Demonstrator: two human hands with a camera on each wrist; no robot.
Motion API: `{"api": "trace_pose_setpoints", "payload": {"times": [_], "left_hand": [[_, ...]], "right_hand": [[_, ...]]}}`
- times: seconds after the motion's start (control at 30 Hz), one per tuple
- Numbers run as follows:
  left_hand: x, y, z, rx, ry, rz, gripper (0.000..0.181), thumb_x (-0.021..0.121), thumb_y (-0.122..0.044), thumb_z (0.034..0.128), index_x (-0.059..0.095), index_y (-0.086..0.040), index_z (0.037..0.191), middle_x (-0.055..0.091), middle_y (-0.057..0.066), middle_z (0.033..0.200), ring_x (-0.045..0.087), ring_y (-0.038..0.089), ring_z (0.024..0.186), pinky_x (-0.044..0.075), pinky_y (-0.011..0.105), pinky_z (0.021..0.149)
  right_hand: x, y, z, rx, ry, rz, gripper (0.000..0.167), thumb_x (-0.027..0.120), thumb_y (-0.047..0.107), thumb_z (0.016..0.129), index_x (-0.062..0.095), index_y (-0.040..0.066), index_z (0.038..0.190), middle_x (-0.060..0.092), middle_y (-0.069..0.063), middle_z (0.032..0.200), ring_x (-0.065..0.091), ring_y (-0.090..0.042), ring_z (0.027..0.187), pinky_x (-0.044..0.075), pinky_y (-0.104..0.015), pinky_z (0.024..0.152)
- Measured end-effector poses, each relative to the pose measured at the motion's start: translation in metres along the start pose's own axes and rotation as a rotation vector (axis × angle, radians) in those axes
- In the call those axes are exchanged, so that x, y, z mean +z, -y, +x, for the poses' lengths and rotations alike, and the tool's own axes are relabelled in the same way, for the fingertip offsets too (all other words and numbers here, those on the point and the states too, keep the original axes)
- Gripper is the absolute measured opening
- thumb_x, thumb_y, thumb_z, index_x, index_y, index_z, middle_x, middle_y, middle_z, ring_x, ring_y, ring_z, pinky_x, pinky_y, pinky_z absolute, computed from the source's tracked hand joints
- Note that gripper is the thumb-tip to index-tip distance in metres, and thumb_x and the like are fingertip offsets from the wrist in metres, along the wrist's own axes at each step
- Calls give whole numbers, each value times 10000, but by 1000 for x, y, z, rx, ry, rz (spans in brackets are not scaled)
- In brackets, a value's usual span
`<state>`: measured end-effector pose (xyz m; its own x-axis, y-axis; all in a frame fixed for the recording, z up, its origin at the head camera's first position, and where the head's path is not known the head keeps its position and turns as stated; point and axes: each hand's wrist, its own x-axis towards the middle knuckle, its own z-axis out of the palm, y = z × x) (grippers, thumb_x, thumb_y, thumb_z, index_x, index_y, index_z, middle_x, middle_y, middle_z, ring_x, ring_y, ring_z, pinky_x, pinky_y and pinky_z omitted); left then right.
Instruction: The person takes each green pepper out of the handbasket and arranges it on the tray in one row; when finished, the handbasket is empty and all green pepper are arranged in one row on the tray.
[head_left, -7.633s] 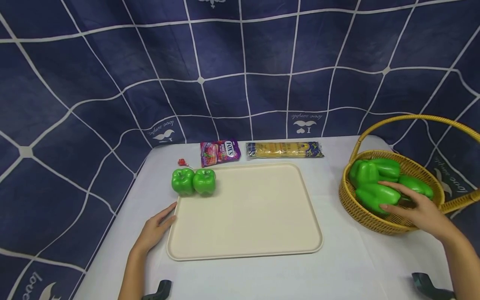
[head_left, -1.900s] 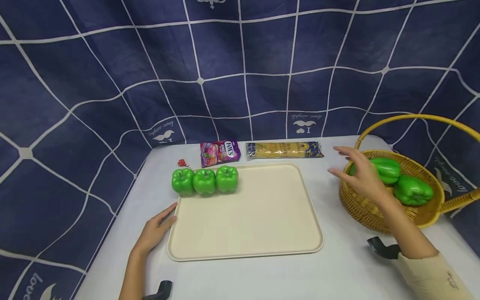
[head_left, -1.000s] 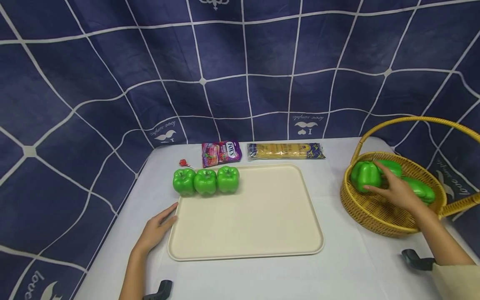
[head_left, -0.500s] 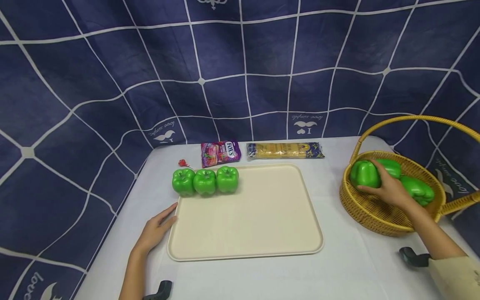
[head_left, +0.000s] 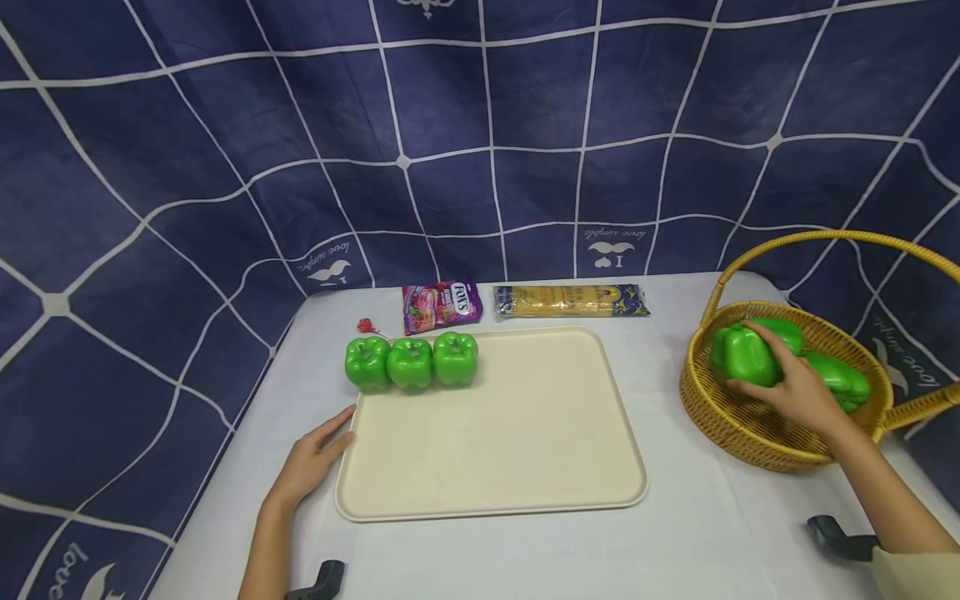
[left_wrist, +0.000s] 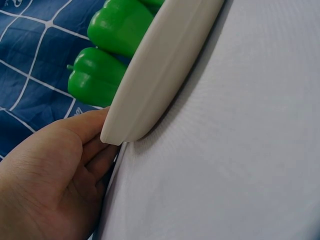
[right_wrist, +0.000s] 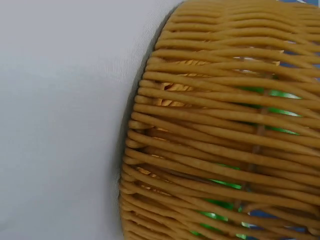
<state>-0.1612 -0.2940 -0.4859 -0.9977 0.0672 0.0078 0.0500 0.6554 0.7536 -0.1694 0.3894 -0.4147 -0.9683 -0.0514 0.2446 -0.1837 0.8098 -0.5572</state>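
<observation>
Inside the wicker basket (head_left: 731, 429), my right hand (head_left: 802, 392) grips a green bell pepper (head_left: 750, 357) between thumb and fingers. Two other bell peppers lie beside it, one behind the hand (head_left: 780, 332) and one to its right (head_left: 838, 379). My left hand (head_left: 306, 462) rests at the left edge of the cream tray (head_left: 495, 433), its fingers touching the rim. Three green bell peppers (head_left: 411, 364) stand in a row along the tray's far left edge. In the right wrist view, the basket wall (right_wrist: 225, 120) hides my right hand.
Behind the tray lie a purple candy bag (head_left: 442, 306), a yellow pasta packet (head_left: 572, 301) and a small red lollipop (head_left: 366, 326). The basket's tall handle (head_left: 840, 235) arches over its opening. A blue checked cloth (head_left: 525, 125) hangs behind the white table.
A third pepper has joined the row on the tray. My right hand went back into the basket, took hold of another pepper and shifted it slightly right. My left hand stayed put.
</observation>
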Motion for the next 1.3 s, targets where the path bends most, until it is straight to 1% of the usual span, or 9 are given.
{"api": "trace_pose_setpoints", "payload": {"times": [0.17,0.3,0.5,0.6,0.8,0.83,1.0,1.1,1.3], "left_hand": [[0,0,0,6,0,-3,516,532,-401,926,440,-183,1384,415,87,1408,338,348,1302,256,548,1056],[0,1,0,4,-1,7,521,527,-409,926,437,-184,1386,415,93,1408,337,356,1300,253,558,1053],[0,4,0,-12,1,14,529,513,-427,925,429,-189,1391,406,94,1414,328,352,1306,247,564,1053],[0,4,0,-14,3,11,528,512,-426,926,430,-190,1390,406,90,1415,328,348,1308,246,558,1056],[1,4,1,-9,1,1,525,517,-425,924,435,-191,1387,410,86,1413,329,344,1308,249,553,1058],[1,4,1,-9,0,-1,524,518,-423,923,435,-192,1386,410,85,1412,329,343,1309,249,552,1058],[1,4,2,-15,1,0,521,515,-416,926,431,-193,1389,406,84,1415,326,340,1311,248,551,1059],[2,3,2,-20,3,-1,518,515,-412,927,430,-195,1390,406,82,1416,327,338,1311,247,551,1060],[2,1,1,-21,3,3,509,516,-394,932,428,-190,1391,406,85,1415,330,341,1309,247,553,1058]], "right_hand": [[-6,13,-13,51,-36,79,957,766,199,771,134,258,1487,329,-367,1282,396,-557,1022,380,-699,671],[-10,25,-23,68,-63,96,986,776,189,759,118,298,1485,310,-364,1304,381,-550,1044,378,-706,683],[-10,52,-26,-6,-114,104,1009,812,109,697,190,259,1477,339,-307,1287,388,-491,1034,398,-671,666],[-7,67,-24,-54,-127,111,1005,824,75,669,236,232,1469,338,-255,1293,387,-429,1027,425,-607,656],[3,94,-18,-73,-87,139,979,821,130,688,247,302,1462,343,-216,1323,416,-408,1058,406,-628,721],[6,98,-16,-85,-77,142,968,817,142,697,248,309,1462,350,-225,1321,422,-422,1056,401,-632,722],[22,114,-4,-172,-64,145,913,802,135,708,298,315,1447,417,-178,1313,453,-361,1057,407,-557,750],[33,121,4,-212,-49,153,903,806,130,700,316,298,1439,439,-164,1320,471,-332,1065,424,-542,765],[56,137,19,-267,-22,183,880,839,134,662,345,166,1390,503,-155,1230,529,-297,994,466,-490,772]]}}
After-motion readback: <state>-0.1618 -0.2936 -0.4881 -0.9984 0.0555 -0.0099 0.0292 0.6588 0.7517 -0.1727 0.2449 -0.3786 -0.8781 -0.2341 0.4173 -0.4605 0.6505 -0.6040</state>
